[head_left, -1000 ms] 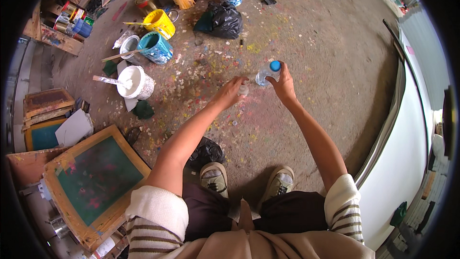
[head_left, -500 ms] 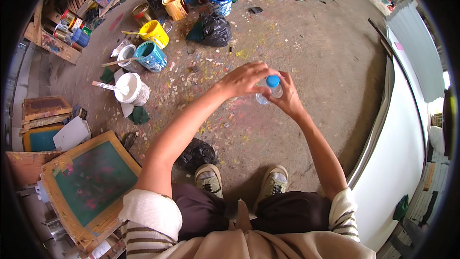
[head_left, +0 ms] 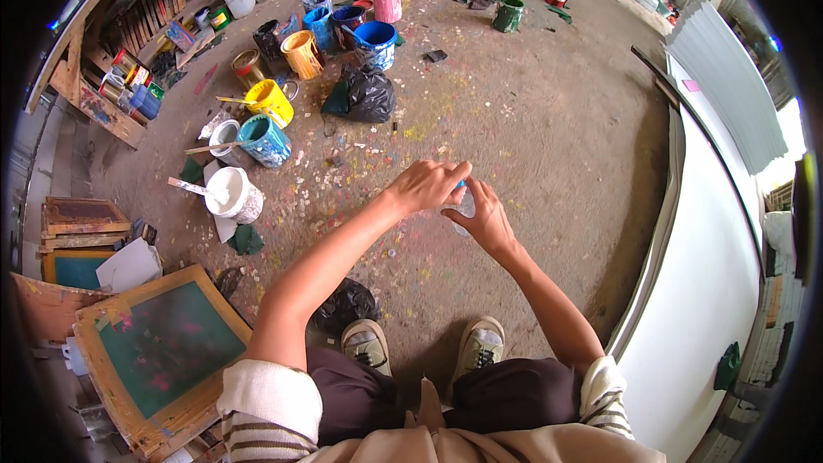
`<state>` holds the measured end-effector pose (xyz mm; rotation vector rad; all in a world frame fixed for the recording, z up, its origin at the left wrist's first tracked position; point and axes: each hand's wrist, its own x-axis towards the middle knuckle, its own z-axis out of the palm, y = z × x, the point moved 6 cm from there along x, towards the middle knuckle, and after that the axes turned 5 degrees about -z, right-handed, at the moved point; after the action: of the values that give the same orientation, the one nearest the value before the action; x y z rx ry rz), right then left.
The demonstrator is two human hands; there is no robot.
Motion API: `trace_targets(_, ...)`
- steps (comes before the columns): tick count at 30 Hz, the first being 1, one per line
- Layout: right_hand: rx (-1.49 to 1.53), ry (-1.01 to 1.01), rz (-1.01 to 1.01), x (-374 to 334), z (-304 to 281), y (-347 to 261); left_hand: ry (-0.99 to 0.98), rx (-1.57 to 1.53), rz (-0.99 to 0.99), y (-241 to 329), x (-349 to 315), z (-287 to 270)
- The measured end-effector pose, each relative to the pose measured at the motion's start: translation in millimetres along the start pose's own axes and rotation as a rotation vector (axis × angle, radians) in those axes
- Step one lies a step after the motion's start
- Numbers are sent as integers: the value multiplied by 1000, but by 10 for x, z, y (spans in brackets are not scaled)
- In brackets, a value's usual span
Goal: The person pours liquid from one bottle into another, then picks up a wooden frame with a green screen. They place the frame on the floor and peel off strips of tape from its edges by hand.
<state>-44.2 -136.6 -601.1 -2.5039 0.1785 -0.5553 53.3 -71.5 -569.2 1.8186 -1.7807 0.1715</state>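
Observation:
Out in front of me, above the paint-spotted floor, both my hands are on a clear plastic bottle (head_left: 465, 206). The fingers of my left hand (head_left: 429, 186) are closed over its blue bottle cap (head_left: 461, 183), and only a sliver of the cap shows. My right hand (head_left: 489, 221) grips the bottle's body from the right, thumb on the near side and fingers on the far side. Much of the bottle is hidden behind the fingers, so I cannot tell how full it is.
Paint buckets stand at the left, among them a white one (head_left: 244, 197), a teal one (head_left: 266, 141) and a yellow one (head_left: 273, 105). A black plastic bag (head_left: 371, 96) lies beyond my hands. A wood-framed screen (head_left: 171, 339) leans at lower left; white panels (head_left: 707, 291) line the right.
My left fingers have come down over the cap, which stood exposed before. Both hands and the bottle sit lower and slightly further left in the picture; the whole view has shifted too.

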Motion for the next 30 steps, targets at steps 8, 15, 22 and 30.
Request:
trace_targets(8, 181, -6, 121, 5, -128, 194, -2, 4, -128, 132, 188, -95)
trace_targets(15, 420, -469, 339, 9, -41, 123, -132, -11, 67, 120, 98, -166)
trace_targets(22, -17, 164, 156, -39, -104, 97, -206, -125, -583, 2, 146, -34)
trace_targets(30, 158, 107, 113, -68, -118, 247, -296, -340, -657, -213, 118, 128)
